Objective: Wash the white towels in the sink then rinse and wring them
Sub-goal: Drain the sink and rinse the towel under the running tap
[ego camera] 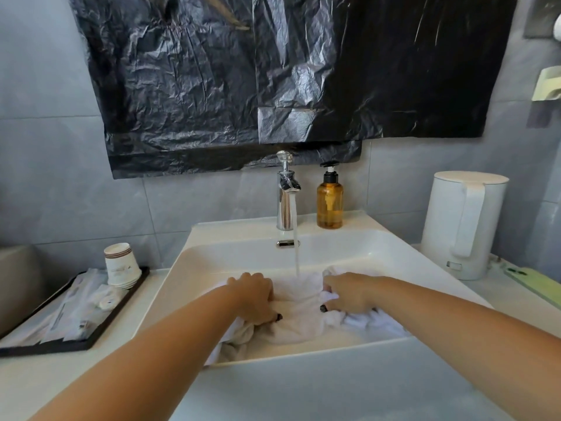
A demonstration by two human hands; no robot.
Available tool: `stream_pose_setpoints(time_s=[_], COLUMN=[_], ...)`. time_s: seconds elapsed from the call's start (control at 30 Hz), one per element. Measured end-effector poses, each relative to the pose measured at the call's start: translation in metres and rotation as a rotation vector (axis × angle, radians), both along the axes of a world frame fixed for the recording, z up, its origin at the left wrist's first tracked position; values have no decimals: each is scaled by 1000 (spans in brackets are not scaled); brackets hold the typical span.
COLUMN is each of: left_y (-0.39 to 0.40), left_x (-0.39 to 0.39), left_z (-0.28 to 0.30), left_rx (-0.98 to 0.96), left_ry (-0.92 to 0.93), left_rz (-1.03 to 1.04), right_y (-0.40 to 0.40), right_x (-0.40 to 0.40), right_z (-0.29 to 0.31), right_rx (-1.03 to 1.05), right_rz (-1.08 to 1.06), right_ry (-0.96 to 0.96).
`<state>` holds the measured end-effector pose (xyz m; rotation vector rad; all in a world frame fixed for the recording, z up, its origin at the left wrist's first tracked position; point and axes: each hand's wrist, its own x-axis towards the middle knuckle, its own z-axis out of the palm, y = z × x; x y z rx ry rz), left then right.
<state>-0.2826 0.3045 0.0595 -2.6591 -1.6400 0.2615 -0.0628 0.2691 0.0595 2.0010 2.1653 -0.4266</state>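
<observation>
Wet white towels (299, 314) lie bunched in the white sink (212, 262). Water runs from the chrome faucet (285, 196) in a thin stream that lands on the cloth between my hands. My left hand (255, 296) grips a fold of towel on the left, fingers curled into it. My right hand (349, 294) grips a bunched part on the right. More towel spills toward the sink's near right corner. How many towels there are I cannot tell.
An amber soap pump bottle (330, 202) stands right of the faucet. A white kettle (463, 223) sits on the right counter beside a green item (537, 284). On the left, a black tray (100, 329) carries stacked paper cups (121, 265) and wrapped toiletries. Black plastic (273, 71) covers the wall above.
</observation>
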Motion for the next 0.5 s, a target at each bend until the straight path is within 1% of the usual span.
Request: stream_pose_setpoints(time_s=[0.1,0.13,0.17,0.2,0.27,0.3,0.37,0.43,0.5], left_y=[-4,-6,-5,-3,1,1,0,-1,-1], left_x=[3,2,1,-3,-8,-7,1,12,18], left_z=[0,2,7,12,31,44,71,102,135], left_rx=[53,48,33,1,-63,-57,4,93,199], left_ry=[47,11,-100,-291,-761,-948,-1161,-1280,-1373], left_rz=[-9,-4,15,49,100,107,108,106,76], right_y=[-1,-2,-3,-4,-8,-9,-11,-9,-5], right_x=[4,6,9,10,12,11,6,0,-6], right_z=[-3,1,7,15,35,47,73,102,134], right_rx=[40,86,159,241,394,455,569,706,851], right_rz=[21,8,-21,-49,-119,-144,-186,-216,-217], right_ry=[126,206,318,435,671,779,930,1014,1040])
